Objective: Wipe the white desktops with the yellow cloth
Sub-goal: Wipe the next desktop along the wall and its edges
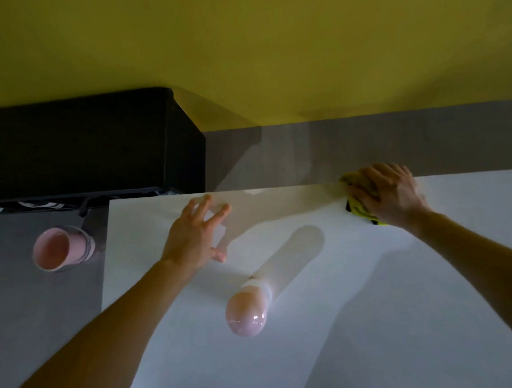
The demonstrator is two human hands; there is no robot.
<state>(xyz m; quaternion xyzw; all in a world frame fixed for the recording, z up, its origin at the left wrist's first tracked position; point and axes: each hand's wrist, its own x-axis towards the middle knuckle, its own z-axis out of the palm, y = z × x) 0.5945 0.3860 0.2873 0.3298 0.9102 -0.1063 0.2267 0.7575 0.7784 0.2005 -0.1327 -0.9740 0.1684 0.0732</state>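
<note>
A glossy white desktop (372, 276) fills the lower part of the head view, its far edge running below a grey band (306, 149) and a yellow wall (270, 44). A black box-like unit (83, 143) stands at the left behind the desk's corner. Beside the desk, on a lower grey surface (32, 309), sits a pink cup (59, 248) with its open mouth turned toward the camera. A pink rounded object (246, 310) with a pale band stands near the middle of the desktop and throws a long shadow toward the far edge.

Both bare forearms reach forward over the desk. The left hand (191, 235) is low over the white surface near its left far corner, palm down, fingers spread and straight, holding nothing; whether the fingertips touch the top cannot be told. It is near the pink rounded object but apart from it.

The right hand (391, 195) is at the desk's far edge on the right, knuckles up, its fingers bent over and gripping the bunched yellow cloth (361, 210). The cloth lies on the desktop under that hand, with folds showing past the fingers on the left and below the palm.
</note>
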